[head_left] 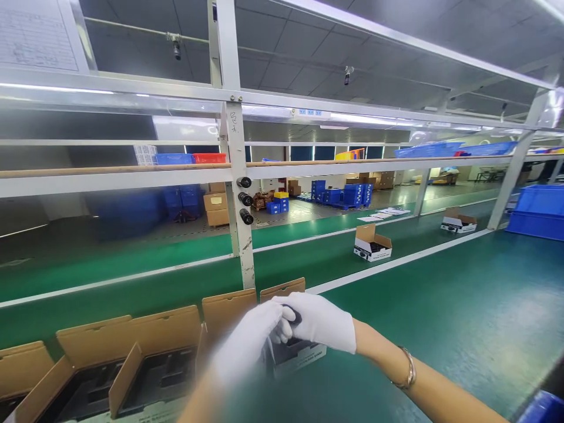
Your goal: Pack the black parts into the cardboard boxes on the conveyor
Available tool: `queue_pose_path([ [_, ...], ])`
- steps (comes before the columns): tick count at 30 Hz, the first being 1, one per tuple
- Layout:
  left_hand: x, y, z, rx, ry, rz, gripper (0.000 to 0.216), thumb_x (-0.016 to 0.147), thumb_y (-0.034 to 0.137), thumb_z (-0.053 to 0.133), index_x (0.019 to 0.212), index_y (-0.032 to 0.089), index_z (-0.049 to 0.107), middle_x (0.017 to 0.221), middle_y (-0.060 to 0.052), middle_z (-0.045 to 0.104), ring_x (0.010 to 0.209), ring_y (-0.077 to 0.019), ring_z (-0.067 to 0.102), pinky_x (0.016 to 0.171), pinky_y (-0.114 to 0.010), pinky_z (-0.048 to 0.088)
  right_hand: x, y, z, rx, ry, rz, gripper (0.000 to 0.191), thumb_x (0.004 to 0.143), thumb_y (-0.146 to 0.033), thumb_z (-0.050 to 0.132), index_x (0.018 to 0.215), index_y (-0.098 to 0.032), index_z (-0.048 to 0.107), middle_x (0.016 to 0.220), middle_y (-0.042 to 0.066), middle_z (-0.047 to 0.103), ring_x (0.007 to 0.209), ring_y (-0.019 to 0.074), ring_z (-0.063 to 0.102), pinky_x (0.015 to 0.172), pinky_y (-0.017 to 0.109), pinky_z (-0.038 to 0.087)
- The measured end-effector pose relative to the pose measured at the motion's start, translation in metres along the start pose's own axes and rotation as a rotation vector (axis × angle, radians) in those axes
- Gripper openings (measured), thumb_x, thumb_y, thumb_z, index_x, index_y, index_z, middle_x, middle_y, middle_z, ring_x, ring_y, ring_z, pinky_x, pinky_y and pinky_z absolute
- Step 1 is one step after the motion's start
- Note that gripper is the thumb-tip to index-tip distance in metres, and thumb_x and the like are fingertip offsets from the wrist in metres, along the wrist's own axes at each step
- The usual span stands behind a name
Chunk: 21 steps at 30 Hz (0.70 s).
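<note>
Hands, two, gloved: left hand (pixel 247 346) and right hand (pixel 319 323) both closed on one dark part (pixel 294 314); open cartons (pixel 154 364) nearby, four.

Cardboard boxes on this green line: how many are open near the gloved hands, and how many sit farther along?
Open boxes in the near row, by the left hand and right hand: 3 (near-left box, middle box, box under the hands)
Open boxes farther along the belt: 2 (nearer box, far box)
Total: 5

White cloth gloves on left hand (pixel 251 346), right hand (pixel 319 320); under the grip, matt brown cardboard box (pixel 291 352); glossy green belt (pixel 440 305).
</note>
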State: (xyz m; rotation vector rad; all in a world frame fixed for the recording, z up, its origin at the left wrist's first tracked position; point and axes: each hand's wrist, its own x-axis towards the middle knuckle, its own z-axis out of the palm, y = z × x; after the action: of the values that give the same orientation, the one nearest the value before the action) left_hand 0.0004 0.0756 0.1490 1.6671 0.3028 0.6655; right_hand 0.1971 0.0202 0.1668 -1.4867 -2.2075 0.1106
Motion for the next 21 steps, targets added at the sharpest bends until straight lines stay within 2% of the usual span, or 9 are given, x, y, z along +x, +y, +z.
queue_pose_path([
  [1,0.009,0.000,0.000,0.107,0.035,0.019,0.039,0.091,0.051,0.044,0.094,0.015,0.058,0.086,-0.005,0.056,0.080,-0.0171,0.051,0.078,-0.029,0.042,0.001,0.000,0.002,-0.009,0.040,0.062,0.021,0.079,-0.032,0.056,0.099,-0.026,0.062,0.090,-0.008,0.062,0.082,0.0095,0.054,0.075,0.021,0.040],
  [3,0.027,-0.005,-0.001,0.589,0.237,0.034,0.034,0.096,0.042,0.031,0.087,0.020,0.055,0.083,0.000,0.054,0.080,-0.0162,0.049,0.075,-0.031,0.036,0.001,0.005,0.003,0.028,0.097,0.237,0.035,0.083,-0.033,0.052,0.118,-0.033,0.059,0.102,-0.008,0.062,0.087,0.0105,0.057,0.078,0.023,0.042],
  [6,0.052,-0.022,0.000,1.000,0.442,0.035,0.032,0.098,0.038,0.027,0.095,0.022,0.054,0.096,-0.002,0.053,0.100,-0.0242,0.046,0.084,-0.038,0.027,-0.001,0.014,-0.001,0.351,0.039,0.390,0.051,0.087,-0.032,0.050,0.137,-0.023,0.045,0.090,0.000,0.064,0.078,0.0130,0.061,0.078,0.026,0.048],
  [8,0.064,-0.034,0.004,0.907,0.334,-0.007,0.033,0.098,0.033,0.022,0.094,0.019,0.051,0.099,-0.004,0.054,0.100,-0.0220,0.048,0.088,-0.037,0.032,-0.004,0.017,-0.002,0.586,-0.013,0.414,0.057,0.089,-0.025,0.045,0.144,-0.015,0.032,0.083,0.002,0.063,0.074,0.0131,0.062,0.078,0.027,0.051],
  [10,0.071,-0.043,0.010,0.760,0.110,-0.065,0.035,0.097,0.028,0.014,0.086,0.015,0.045,0.091,-0.004,0.056,0.088,-0.0169,0.053,0.085,-0.031,0.041,-0.007,0.021,-0.001,0.559,-0.014,0.451,0.065,0.088,-0.020,0.045,0.150,-0.019,0.024,0.087,0.001,0.063,0.079,0.0129,0.062,0.081,0.027,0.050],
  [12,0.074,-0.051,0.014,0.710,-0.065,-0.102,0.040,0.096,0.031,0.007,0.084,0.014,0.042,0.083,-0.006,0.057,0.078,-0.0171,0.056,0.080,-0.030,0.046,-0.011,0.028,0.003,0.336,-0.035,0.477,0.069,0.087,-0.022,0.049,0.152,-0.029,0.026,0.105,0.000,0.062,0.093,0.0136,0.060,0.088,0.028,0.047],
  [15,0.077,-0.066,0.010,0.888,-0.191,-0.066,0.042,0.095,0.032,0.011,0.093,0.010,0.046,0.094,-0.014,0.056,0.088,-0.0280,0.056,0.086,-0.044,0.046,-0.015,0.046,0.012,0.024,-0.138,0.394,0.056,0.090,-0.025,0.048,0.145,-0.029,0.041,0.131,0.000,0.050,0.116,0.0175,0.050,0.100,0.029,0.040],
  [18,0.081,-0.085,-0.001,1.054,-0.358,0.031,0.034,0.094,0.023,0.019,0.105,0.009,0.048,0.107,-0.016,0.053,0.099,-0.0349,0.052,0.090,-0.055,0.044,-0.014,0.061,0.021,-0.292,-0.291,0.340,0.029,0.093,-0.026,0.043,0.115,-0.023,0.060,0.109,0.003,0.060,0.099,0.0236,0.058,0.084,0.037,0.045],
  [21,0.082,-0.103,-0.008,1.041,-0.371,0.017,0.031,0.096,0.036,0.029,0.108,0.020,0.053,0.110,-0.007,0.055,0.097,-0.0280,0.055,0.090,-0.048,0.047,-0.010,0.068,0.028,-0.658,-0.411,0.294,0.025,0.092,-0.034,0.048,0.097,-0.017,0.066,0.092,0.008,0.059,0.088,0.0295,0.057,0.071,0.042,0.044],
])
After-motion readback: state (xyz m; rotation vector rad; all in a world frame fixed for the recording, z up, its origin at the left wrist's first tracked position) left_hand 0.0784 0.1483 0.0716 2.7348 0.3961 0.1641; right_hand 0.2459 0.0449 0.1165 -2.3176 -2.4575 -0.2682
